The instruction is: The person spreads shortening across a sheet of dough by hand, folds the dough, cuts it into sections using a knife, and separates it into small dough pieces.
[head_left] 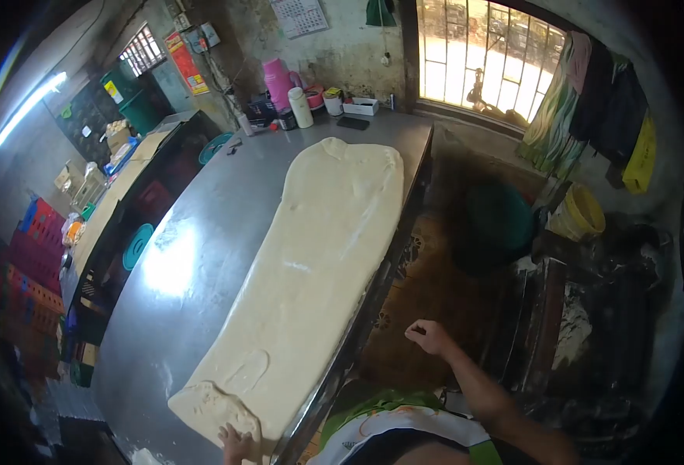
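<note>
A long, thick sheet of pale dough (311, 256) stretches along the right side of the metal table (156, 325). Its near left end carries a folded or raised flap (216, 404), with a shallow curved mark just beyond it. My left hand (236, 443) rests on this flap at the bottom of the view, fingers spread. Off the table's right edge, my right hand (429, 337) hangs in the air above the floor, its fingers curled in and nothing visible in them. White flour streaks show on the dough's surface.
At the table's far end stand a pink jug (278, 84), a cream bottle (300, 107), several jars and a white box (361, 106). A dark flat object (353, 123) lies before them. Right of me are a yellow bucket (577, 213) and machinery (590, 310). Stacked crates (43, 232) stand left.
</note>
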Demonstrator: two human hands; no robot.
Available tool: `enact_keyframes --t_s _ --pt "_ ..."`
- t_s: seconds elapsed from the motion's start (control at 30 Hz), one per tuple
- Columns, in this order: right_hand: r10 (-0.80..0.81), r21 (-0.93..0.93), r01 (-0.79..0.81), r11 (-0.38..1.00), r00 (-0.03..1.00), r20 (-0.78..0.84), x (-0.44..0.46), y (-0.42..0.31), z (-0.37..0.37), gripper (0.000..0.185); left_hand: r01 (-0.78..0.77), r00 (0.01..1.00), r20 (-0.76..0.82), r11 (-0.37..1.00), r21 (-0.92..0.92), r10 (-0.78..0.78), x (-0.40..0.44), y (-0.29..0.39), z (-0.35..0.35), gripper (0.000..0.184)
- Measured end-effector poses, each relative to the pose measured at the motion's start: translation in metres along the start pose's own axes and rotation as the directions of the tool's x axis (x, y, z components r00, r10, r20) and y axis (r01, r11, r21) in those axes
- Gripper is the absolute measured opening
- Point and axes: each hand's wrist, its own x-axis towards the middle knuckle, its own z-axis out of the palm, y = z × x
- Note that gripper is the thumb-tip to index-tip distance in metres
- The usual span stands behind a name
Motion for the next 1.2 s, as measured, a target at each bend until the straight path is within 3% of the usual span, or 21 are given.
enact_keyframes --t_s 0.07,0.13,0.2,0.27,0.3,0.33,0.37,0.4,0.43,0.47,0.5,0.53,0.57,0.63,0.7,0.77,0.83,0.9,1.03,1.2 --pt "0.002 -0.002 -0.002 1.000 0.999 -0.039 0.019 0.000 -0.012 0.022 -0.008 1.000 0.029 1.000 0.010 0.008 0.018 -0.034 0.017 0.080" --pt "0.014 -0.014 -0.014 1.000 1.000 -0.002 0.045 -0.008 -0.022 0.025 -0.100 0.980 -0.136 0.949 0.300 0.146 0.027 -0.053 0.037 0.070" --pt "0.020 -0.035 -0.019 0.999 1.000 0.020 0.074 -0.007 -0.035 0.026 -0.122 0.959 -0.206 0.939 0.320 0.195 0.024 -0.064 0.050 0.071" --pt "-0.020 -0.226 0.061 0.972 0.984 0.178 0.100 0.000 -0.046 0.029 -0.138 0.932 -0.275 0.931 0.338 0.238 0.021 -0.053 0.048 0.072" --pt "-0.029 -0.311 0.111 0.944 0.966 0.259 0.115 -0.002 -0.054 0.030 -0.008 0.961 -0.274 0.988 -0.157 -0.036 0.020 -0.041 0.044 0.066" --pt "-0.017 -0.316 0.103 0.943 0.964 0.265 0.126 -0.004 -0.064 0.030 0.147 0.950 -0.137 0.787 -0.598 -0.282 0.014 -0.031 0.037 0.061" --pt "0.012 -0.350 0.112 0.930 0.943 0.333 0.138 -0.008 -0.075 0.031 0.279 0.894 0.093 0.383 -0.881 -0.439 0.010 -0.009 0.025 0.056" --pt "0.030 -0.384 0.136 0.913 0.917 0.397 0.156 -0.015 -0.087 0.031 0.282 0.890 0.096 0.371 -0.885 -0.446 0.020 0.019 0.017 0.056" --pt "0.048 -0.420 0.169 0.892 0.887 0.459 0.177 -0.024 -0.099 0.032 0.344 0.906 -0.012 0.751 -0.564 -0.424 0.036 0.053 0.012 0.049" --pt "0.047 -0.429 0.182 0.885 0.881 0.471 0.197 -0.031 -0.114 0.032 0.348 0.930 -0.087 0.932 -0.097 -0.357 0.047 0.090 0.005 0.041" --pt "0.027 -0.441 0.178 0.880 0.907 0.420 0.215 -0.039 -0.127 0.032 0.285 0.959 -0.114 0.870 0.402 -0.261 0.053 0.114 0.006 0.034" --pt "0.005 -0.445 0.170 0.879 0.930 0.366 0.233 -0.046 -0.137 0.032 0.313 0.886 -0.340 0.948 -0.065 -0.316 0.074 0.126 0.011 0.050" --pt "-0.016 -0.445 0.160 0.881 0.951 0.310 0.249 -0.053 -0.145 0.033 0.173 0.744 -0.498 0.848 -0.500 -0.446 0.095 0.139 0.014 0.070" --pt "-0.074 -0.424 0.194 0.885 0.956 0.283 0.281 -0.071 -0.163 0.032 0.137 0.686 -0.658 0.943 -0.304 -0.312 0.114 0.231 0.003 0.063" --pt "-0.129 -0.409 0.231 0.883 0.957 0.261 0.320 -0.084 -0.183 0.031 -0.213 0.699 -0.700 0.891 -0.401 -0.148 0.138 0.325 -0.021 0.060" --pt "-0.214 -0.354 0.305 0.884 0.938 0.274 0.363 -0.094 -0.199 0.030 -0.355 0.693 -0.719 0.892 -0.279 0.051 0.176 0.392 -0.030 0.055" --pt "-0.262 -0.320 0.358 0.877 0.915 0.306 0.414 -0.101 -0.213 0.029 -0.480 0.720 -0.672 0.823 -0.304 0.172 0.206 0.475 -0.040 0.053" --pt "-0.262 -0.249 0.331 0.910 0.926 0.271 0.470 -0.098 -0.222 0.028 -0.590 0.667 -0.669 0.781 -0.204 0.329 0.216 0.576 -0.058 0.051" --pt "-0.297 -0.227 0.361 0.904 0.915 0.274 0.573 -0.120 -0.254 0.030 -0.687 0.682 -0.532 0.689 -0.231 0.502 0.251 0.747 -0.067 0.051" --pt "-0.330 -0.205 0.382 0.901 0.911 0.248 0.661 -0.131 -0.269 0.032 -0.778 0.605 -0.318 0.626 -0.044 0.730 0.357 0.904 -0.083 0.047"
